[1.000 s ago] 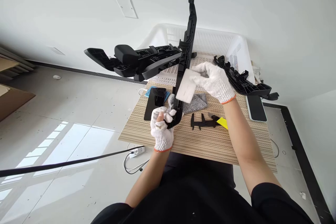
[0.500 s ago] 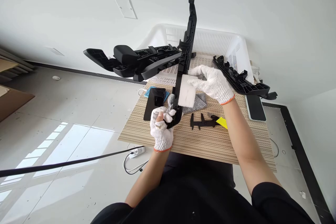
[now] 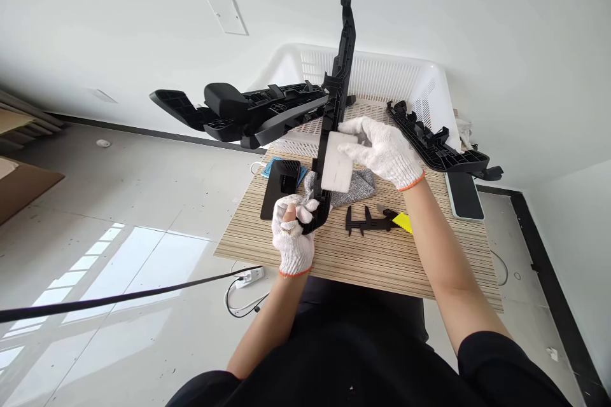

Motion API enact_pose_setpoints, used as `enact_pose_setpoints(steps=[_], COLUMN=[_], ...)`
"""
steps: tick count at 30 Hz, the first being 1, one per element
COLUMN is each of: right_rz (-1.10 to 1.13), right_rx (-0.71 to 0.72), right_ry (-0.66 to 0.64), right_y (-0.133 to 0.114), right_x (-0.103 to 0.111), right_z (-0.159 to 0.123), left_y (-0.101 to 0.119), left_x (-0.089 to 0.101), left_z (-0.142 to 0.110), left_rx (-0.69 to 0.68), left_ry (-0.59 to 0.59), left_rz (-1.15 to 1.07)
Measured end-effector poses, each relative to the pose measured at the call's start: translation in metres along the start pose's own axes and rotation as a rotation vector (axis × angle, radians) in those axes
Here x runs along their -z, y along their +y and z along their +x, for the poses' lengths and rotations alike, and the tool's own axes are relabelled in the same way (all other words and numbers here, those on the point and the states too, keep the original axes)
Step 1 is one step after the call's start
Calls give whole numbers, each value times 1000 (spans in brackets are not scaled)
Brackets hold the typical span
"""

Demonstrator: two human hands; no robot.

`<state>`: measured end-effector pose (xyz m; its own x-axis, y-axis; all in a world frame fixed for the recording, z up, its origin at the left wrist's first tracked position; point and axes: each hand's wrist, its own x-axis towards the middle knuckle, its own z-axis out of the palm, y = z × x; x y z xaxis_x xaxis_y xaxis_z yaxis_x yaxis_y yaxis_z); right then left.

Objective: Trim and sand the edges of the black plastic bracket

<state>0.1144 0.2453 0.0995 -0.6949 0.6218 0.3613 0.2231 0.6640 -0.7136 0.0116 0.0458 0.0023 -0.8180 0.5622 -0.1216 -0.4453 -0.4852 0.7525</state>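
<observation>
My left hand (image 3: 293,235), in a white knit glove with the thumb tip bare, is closed around the lower end of a long black plastic trim piece (image 3: 338,86). The piece stands tilted up over the table and the basket. In my gloved right hand (image 3: 382,147) is a flat white foam pad (image 3: 338,162), pinched at its upper right edge. The pad lies against the trim piece's right side; whether it presses on it I cannot tell. Below the hands are a black caliper (image 3: 366,221), a yellow utility knife (image 3: 397,219) and a grey cloth (image 3: 356,187).
A white plastic basket (image 3: 442,98) stands behind, with black plastic parts (image 3: 267,111) across its left and another black part (image 3: 436,140) at its right. A black device (image 3: 274,194) and a phone (image 3: 464,196) lie on the wood-grain table (image 3: 258,235). A power strip (image 3: 251,276) is below.
My right hand and the foam pad have shifted slightly left and up along the trim piece. My left hand keeps its hold nearly in place.
</observation>
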Motion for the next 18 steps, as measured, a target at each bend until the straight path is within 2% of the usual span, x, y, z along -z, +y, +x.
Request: enact_pose_setpoints(steps=[1, 4, 5, 9, 13, 16, 18], right_rz=[-13, -33, -41, -32, 15, -20, -16], right_rx=[0, -28, -36, -24, -12, -3, -1], right_ry=[-7, 112, 110, -68, 72, -39, -51], right_y=[-1, -4, -5, -5, -1, -2, -3], right_x=[0, 1, 2, 3, 0, -1, -2], right_z=[0, 0, 0, 0, 0, -1, -1], left_y=[0, 0, 0, 0, 1, 1, 0], left_x=[0, -1, -1, -1, -1, -1, -1], left_z=[0, 0, 0, 0, 0, 0, 0], left_rx=[-1, -7, -8, -2, -7, -5, -7], left_ry=[-2, 0, 4, 2, -2, 1, 0], left_rz=[1, 3, 5, 19, 24, 18, 17])
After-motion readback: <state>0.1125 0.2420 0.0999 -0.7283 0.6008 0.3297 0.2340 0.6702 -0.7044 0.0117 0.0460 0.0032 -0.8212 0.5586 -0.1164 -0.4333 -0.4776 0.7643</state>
